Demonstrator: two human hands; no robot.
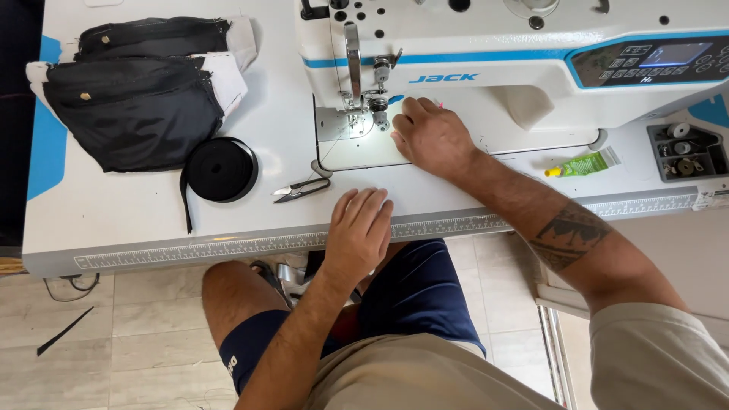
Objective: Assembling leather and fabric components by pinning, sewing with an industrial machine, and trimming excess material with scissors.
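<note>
My right hand (pixel 433 137) reaches under the arm of the white sewing machine (pixel 486 68), its fingertips close to the needle and presser foot (pixel 357 114) over the lit metal plate; whether it pinches anything I cannot tell. My left hand (pixel 361 231) lies flat, palm down, fingers together, on the front edge of the white table (pixel 152 220), holding nothing. Small thread snips (pixel 301 188) lie just left of it.
A roll of black tape (pixel 222 168) and a stack of black fabric pieces with white lining (pixel 133 91) sit at the table's left. A small green-and-yellow tube (pixel 581 165) lies right of the machine bed, with a bobbin tray (pixel 683 152) beyond. A ruler strip runs along the table front.
</note>
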